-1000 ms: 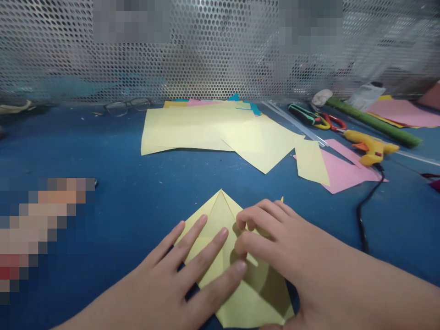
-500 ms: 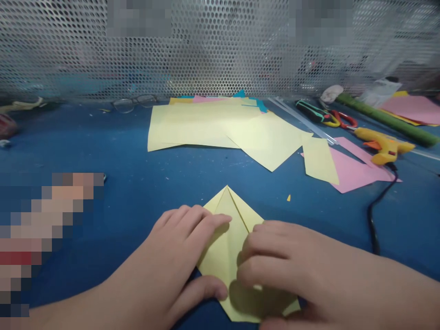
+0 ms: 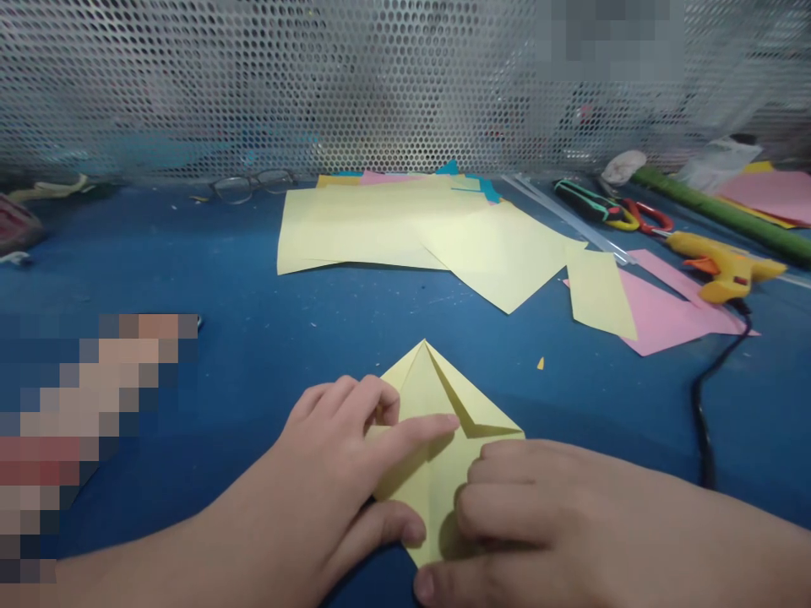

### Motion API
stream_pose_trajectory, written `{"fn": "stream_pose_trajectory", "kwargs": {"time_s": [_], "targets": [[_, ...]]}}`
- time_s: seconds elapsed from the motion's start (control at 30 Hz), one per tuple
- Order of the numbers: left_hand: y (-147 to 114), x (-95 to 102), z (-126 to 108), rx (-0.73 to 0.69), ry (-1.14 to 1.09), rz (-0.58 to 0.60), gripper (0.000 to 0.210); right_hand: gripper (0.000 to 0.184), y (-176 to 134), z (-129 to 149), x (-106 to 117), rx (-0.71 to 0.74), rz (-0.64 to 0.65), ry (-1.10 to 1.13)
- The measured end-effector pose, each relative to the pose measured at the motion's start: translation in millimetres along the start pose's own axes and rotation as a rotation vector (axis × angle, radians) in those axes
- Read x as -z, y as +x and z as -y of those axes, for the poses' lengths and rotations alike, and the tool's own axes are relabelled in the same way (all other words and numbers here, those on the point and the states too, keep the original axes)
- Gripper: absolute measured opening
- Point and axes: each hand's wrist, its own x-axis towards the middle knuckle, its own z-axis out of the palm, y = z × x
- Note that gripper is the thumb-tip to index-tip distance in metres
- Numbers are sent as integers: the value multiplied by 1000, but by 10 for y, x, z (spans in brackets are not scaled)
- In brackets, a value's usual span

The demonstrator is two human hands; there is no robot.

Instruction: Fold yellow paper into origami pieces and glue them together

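A pale yellow sheet of folded paper (image 3: 437,460) lies on the blue table, its pointed tip facing away from me and creased flaps meeting near the middle. The right flap stands slightly lifted, leaving a dark gap. Resting on the paper's left side is my left hand (image 3: 345,460); its index finger stretches towards the gap, the thumb is spread apart at the lower left edge, and the other fingers bend. My right hand (image 3: 525,515) is closed over the right side, fingers curled on the paper and thumb at the bottom edge. Its fingertips are partly hidden.
Yellow sheets (image 3: 367,228) and pink paper (image 3: 659,317) lie further back. To the right are a yellow glue gun (image 3: 728,266) with a black cord (image 3: 700,405), scissors (image 3: 650,218) and a green stick (image 3: 722,207). Glasses (image 3: 253,186) sit before the perforated metal screen (image 3: 380,93).
My right hand has moved down and its thumb now shows at the paper's bottom edge. The right flap's gap has widened. My left index finger reaches further right.
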Motion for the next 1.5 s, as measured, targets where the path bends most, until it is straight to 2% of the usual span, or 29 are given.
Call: {"fn": "stream_pose_trajectory", "kwargs": {"time_s": [0.17,0.33,0.53,0.87,1.03,1.17,1.3,1.43,1.5], "targets": [[49,-28,-15,-2,23,-18,55,28,24,-92,74,113,19,164],[51,27,1,58,-34,106,46,29,35,-118,74,136,78,193],[-15,-21,58,30,-42,57,52,33,-3,-7,-44,4,-35,147],[9,-5,120,1,-26,28,60,26,33,-30,-49,53,-45,86],[39,15,230,-50,-69,-41,66,33,43,-128,-31,139,-10,144],[78,156,215,27,-122,68,66,34,37,-118,-30,139,11,136],[126,273,231,128,-197,199,52,30,22,-23,-72,84,-31,25],[158,313,302,112,-191,193,43,31,28,46,-120,28,-82,-38],[167,328,326,94,-204,202,45,33,38,51,-127,19,-64,-51]]}}
